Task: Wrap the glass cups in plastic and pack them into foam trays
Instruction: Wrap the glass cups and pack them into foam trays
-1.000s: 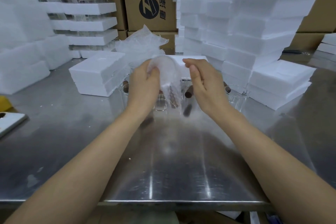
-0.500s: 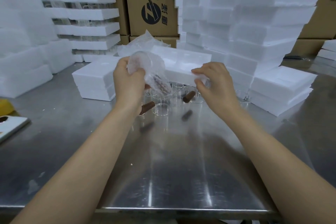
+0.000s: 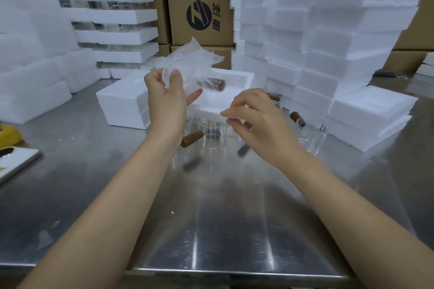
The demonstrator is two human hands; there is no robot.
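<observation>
**One cup wrapped and in hand, more bare on the bench**

Your left hand (image 3: 168, 98) has its grip clenched round a wrapped glass cup (image 3: 187, 77), held up off the bench with its brown handle (image 3: 212, 83) pointing to 3 o'clock. The plastic looks to be on already, so wrapping of this cup seems done; seating it is what remains. Behind it, toward 1 o'clock, the open foam tray (image 3: 244, 80) shows an empty recess, the likely spot for it.

Your right hand (image 3: 260, 124), at 4 o'clock from the cup, has its fingers loosely curled; whether they pinch anything cannot be told through the blur.

Below both hands, several unwrapped cups (image 3: 215, 135) stand on the bench (image 3: 211, 230), with another (image 3: 313, 134) out at 3 o'clock. Those have yet to be wrapped and packed. Loose plastic wrap (image 3: 195, 56) lies at 12 o'clock. Stacked foam trays (image 3: 328, 42) rise beyond, and those at 10 o'clock (image 3: 117, 16) appear to have glass between their layers, so much packing looks finished.
</observation>
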